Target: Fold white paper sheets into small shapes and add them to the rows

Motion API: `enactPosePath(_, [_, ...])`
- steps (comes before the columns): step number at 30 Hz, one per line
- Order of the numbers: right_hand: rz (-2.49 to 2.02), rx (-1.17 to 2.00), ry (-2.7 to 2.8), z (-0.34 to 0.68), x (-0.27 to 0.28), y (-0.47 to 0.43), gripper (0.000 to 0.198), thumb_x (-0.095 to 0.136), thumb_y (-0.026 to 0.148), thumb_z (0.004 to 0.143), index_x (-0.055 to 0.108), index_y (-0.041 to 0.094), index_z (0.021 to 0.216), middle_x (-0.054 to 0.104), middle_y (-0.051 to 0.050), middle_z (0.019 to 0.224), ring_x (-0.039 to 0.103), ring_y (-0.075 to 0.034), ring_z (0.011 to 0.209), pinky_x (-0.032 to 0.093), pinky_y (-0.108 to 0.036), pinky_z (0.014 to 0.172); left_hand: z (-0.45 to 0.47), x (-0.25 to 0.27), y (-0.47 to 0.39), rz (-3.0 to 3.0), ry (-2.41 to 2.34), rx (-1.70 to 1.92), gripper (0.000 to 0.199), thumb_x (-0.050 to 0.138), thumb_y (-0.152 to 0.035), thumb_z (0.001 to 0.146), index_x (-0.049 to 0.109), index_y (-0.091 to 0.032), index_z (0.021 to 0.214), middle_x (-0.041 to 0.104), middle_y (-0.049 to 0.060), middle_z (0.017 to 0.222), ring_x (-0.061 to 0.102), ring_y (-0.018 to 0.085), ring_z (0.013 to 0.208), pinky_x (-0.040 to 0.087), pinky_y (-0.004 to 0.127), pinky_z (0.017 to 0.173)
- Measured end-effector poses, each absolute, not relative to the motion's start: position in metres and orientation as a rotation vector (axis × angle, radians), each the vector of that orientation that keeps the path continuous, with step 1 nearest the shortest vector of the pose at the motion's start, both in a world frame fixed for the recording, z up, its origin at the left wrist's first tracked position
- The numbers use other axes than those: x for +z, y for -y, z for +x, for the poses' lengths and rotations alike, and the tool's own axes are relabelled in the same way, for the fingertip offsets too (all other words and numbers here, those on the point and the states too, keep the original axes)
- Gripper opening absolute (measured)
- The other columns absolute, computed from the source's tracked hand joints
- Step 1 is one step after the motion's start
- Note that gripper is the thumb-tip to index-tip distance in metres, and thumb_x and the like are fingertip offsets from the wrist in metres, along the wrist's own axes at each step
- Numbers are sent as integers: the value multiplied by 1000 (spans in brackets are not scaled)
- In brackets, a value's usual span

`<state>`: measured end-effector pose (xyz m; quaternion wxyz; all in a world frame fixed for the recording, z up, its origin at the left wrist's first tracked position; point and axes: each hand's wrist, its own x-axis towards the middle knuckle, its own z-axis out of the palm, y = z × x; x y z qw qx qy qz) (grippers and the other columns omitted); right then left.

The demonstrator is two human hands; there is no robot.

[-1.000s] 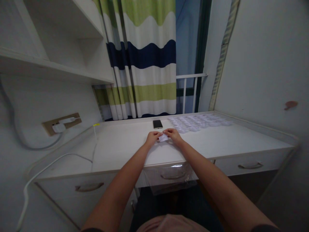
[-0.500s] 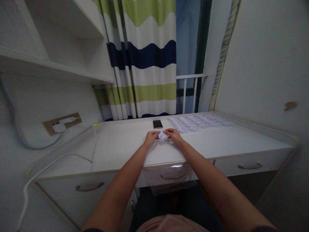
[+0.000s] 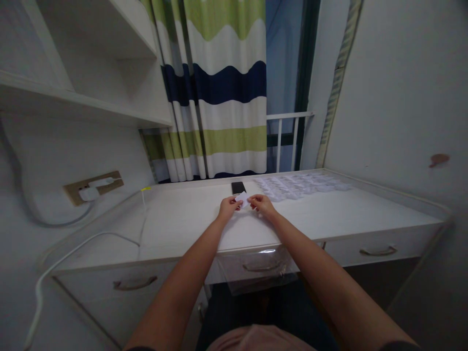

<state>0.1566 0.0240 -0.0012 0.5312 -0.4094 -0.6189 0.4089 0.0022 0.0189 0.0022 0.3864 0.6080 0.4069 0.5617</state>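
Observation:
A small piece of white paper [image 3: 242,198], seemingly folded, is held up just above the desktop. My left hand [image 3: 228,207] pinches its left side between thumb and fingers. At its right edge, the fingertips of my right hand [image 3: 262,204] are closed on the paper. Straight behind it lies a dark phone [image 3: 239,187], partly covered by the paper. Rows of several white folded pieces [image 3: 302,185] are spread over the back right of the desk, beyond my right hand.
The white desk [image 3: 175,219] has a raised rim and drawers with metal handles [image 3: 378,251]. Clear plastic [image 3: 256,273] hangs over the front edge before me. A white cable [image 3: 91,237] crosses the left side, below a wall socket [image 3: 94,187]. A striped curtain [image 3: 230,117] hangs behind.
The white paper has been turned between my fingers and now stands higher, showing a flatter face and overlapping the phone. Both hands stay nearly in place.

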Motion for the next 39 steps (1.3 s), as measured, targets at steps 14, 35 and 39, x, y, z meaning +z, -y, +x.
enactPosePath(14, [-981,1162,1450,152,1,-16,20,66,30,64,54,14,67,56,1,54,52,-8,46,41,-19,44,6,2,-9,1952,-1064,1465,14,60,-20,66,61,-15,79,60,2,75,51,10,63,43,20,54])
enactPosePath(35, [-734,1138,1532,151,-8,-27,38,68,25,52,47,18,83,53,9,47,50,-9,42,42,-22,47,9,-1,-9,2006,-1158,1498,18,56,-8,60,53,-16,77,56,-1,73,51,10,67,41,21,59])
enactPosePath(39, [-699,1227,1497,150,-6,-20,42,70,25,52,48,19,87,60,4,57,59,-12,52,47,-25,55,8,0,-10,1962,-1168,1506,22,58,-10,60,54,-16,80,57,-1,76,51,10,67,41,22,61])
